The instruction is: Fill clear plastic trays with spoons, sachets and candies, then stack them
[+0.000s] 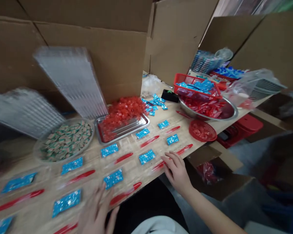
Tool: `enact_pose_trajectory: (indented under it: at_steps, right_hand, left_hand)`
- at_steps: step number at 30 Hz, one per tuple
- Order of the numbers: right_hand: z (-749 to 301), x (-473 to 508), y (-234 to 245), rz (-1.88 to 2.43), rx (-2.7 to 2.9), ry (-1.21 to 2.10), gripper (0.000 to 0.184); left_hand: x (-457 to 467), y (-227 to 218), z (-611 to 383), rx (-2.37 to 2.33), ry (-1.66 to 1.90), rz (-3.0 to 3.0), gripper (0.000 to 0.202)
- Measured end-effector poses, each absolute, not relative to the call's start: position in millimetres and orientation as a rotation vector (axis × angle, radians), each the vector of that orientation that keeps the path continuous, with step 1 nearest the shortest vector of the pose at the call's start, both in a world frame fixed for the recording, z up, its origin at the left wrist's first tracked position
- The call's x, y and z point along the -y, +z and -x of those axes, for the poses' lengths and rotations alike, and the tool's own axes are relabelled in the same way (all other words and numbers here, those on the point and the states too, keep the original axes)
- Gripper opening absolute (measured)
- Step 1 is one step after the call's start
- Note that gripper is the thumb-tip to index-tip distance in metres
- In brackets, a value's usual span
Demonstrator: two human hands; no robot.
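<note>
My left hand [96, 211] lies near the table's front edge with fingers stretched out, touching a clear tray beside a blue packet [113, 178] and a red stick [125, 195]. My right hand [177, 170] rests flat, fingers spread, on the table edge over a red stick [158, 166] and next to a blue packet [146, 156]. Rows of blue packets and red sticks cover the wooden table [133, 164]. Neither hand holds anything.
A round bowl of green and brown sweets [64, 140] and a steel tray of red sweets [122, 120] stand behind the rows. Stacks of clear trays [72, 81] lean on cardboard boxes. At the right are a red basket [196, 86], a steel bowl [210, 109] and a small red lid [202, 130].
</note>
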State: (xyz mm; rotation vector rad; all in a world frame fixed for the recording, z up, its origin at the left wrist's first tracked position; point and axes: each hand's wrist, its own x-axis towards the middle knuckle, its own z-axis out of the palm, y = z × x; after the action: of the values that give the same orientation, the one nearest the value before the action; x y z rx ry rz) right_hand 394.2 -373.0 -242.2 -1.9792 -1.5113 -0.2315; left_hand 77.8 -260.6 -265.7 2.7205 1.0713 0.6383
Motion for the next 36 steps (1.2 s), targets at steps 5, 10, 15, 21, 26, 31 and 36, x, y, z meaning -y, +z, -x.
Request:
enact_pose_trajectory:
  at_steps: [5,10,15,21,26,31,36]
  right_hand:
    - [-399.2,372.4,-259.9,2.029,1.523,-0.266,0.033]
    - [-437.7,369.2,-256.0,2.016,1.404,-0.388,0.035]
    - [-503.7,363.5,-241.2,2.115,1.282,-0.463,0.032]
    - [-529.1,348.5,-222.9,2.084,1.454,-0.278,0.031]
    - [-535.1,329.9,-216.2,2.025,1.476,-0.213,0.028]
    - [-561.3,310.1,-191.6,2.016,1.529,-0.328,0.026]
    - [-640.7,311.2,-141.1,2.365,1.266,-0.520,0.025]
  left_hand:
    - [272.6,-267.2,-132.7,-1.092,0.513,-2.881,0.057]
    - [277.8,-250.1,-144.2,-1.127,0.574,-2.879,0.060]
    - [295.3,-232.6,-195.0,-0.815,0.424,-2.947,0.060]
    - [288.4,-235.7,-218.3,-0.769,0.277,-2.976,0.066]
    - [279.4,-242.2,-224.2,-0.775,0.297,-2.969,0.072]
    - [269.7,-253.8,-226.6,-0.750,0.408,-3.011,0.079]
    - [247.9,-267.4,-206.8,-0.954,0.648,-2.950,0.071]
